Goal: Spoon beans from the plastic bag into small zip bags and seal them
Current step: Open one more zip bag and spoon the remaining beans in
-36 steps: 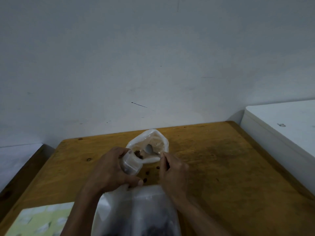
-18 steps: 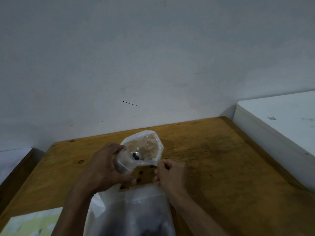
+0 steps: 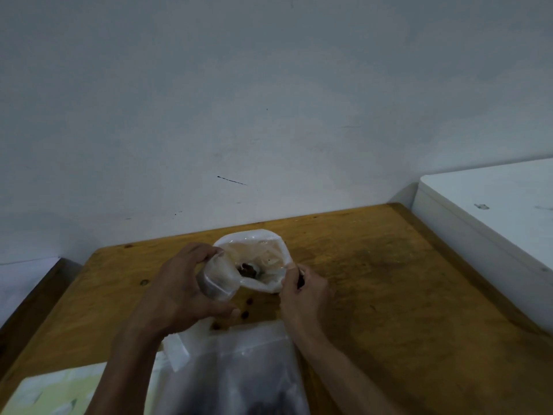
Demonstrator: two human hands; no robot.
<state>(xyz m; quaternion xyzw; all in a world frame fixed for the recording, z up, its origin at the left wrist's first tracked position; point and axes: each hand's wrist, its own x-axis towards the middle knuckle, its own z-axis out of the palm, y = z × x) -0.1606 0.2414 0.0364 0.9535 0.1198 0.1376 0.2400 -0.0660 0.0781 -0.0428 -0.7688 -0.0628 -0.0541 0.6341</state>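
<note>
Bare grey wall (image 3: pixel 269 85) backs a worn wooden table (image 3: pixel 374 280), with a white cabinet (image 3: pixel 493 211) at its right.

The left hand (image 3: pixel 176 292) is curled around a small zip bag (image 3: pixel 218 277), gripping it with its mouth turned toward the open plastic bag (image 3: pixel 263 259) just beyond. The right hand (image 3: pixel 302 292) is closed on a thin dark handle, apparently the spoon; a load of beans (image 3: pixel 247 269) sits at the small bag's mouth.

Risk: three loose beans (image 3: pixel 246 314) already lie on the table below the hands. A tilted spoon or a collapsing bag mouth would likely spill more.

Not determinable: the spoon bowl, the small bag's fill level and its zip strip. A larger translucent bag (image 3: pixel 233 369) and a pale sheet (image 3: pixel 54 393) are cut off at the lower edge.
</note>
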